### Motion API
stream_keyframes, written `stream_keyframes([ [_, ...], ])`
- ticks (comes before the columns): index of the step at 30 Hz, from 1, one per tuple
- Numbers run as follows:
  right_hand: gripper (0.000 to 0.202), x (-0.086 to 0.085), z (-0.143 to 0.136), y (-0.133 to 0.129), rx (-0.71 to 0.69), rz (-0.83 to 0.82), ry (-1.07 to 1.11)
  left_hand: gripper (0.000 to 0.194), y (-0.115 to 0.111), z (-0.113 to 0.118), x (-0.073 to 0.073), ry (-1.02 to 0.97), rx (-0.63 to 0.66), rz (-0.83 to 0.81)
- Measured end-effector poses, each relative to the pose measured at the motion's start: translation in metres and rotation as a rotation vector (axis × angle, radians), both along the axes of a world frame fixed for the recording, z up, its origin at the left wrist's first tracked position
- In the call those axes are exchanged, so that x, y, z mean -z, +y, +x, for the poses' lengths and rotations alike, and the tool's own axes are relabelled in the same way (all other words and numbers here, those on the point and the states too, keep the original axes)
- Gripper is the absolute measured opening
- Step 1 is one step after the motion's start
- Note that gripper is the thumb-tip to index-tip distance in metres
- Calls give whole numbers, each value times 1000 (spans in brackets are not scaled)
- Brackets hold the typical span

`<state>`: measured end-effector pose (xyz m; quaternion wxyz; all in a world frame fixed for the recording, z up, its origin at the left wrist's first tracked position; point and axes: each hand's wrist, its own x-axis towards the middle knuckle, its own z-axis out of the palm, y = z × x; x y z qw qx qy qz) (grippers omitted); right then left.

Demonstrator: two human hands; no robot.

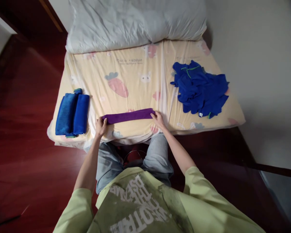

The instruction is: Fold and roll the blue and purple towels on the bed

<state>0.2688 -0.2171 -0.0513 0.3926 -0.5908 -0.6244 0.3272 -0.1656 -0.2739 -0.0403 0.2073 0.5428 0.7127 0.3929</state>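
A purple cloth (129, 116), folded into a long narrow strip, stretches between my two hands near the front edge of the bed. My left hand (101, 126) pinches its left end. The right end is gripped by the fingers of my right hand (158, 120). To the left of the strip lie blue folded cloths (81, 114), side by side in a small stack. A loose, crumpled pile of blue cloths (200, 90) with some green edging is on the right side of the bed.
The bed (135, 77) has a yellow sheet printed with carrots and rabbits. A large pale bedding bundle (135, 24) lies across its far end. A wall (259, 64) stands at the right, and dark red floor (26, 129) shows at the left.
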Motion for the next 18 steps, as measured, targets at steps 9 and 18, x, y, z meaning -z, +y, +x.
stream_keyframes([
  [9, 39, -17, -5, 30, -20, -96, -113, 38, 26, -3, 3, 107, -27, -57],
  [18, 31, -32, -17, 14, -74, 283, -515, 25, 11, 11, -20, 428, 314, 148],
])
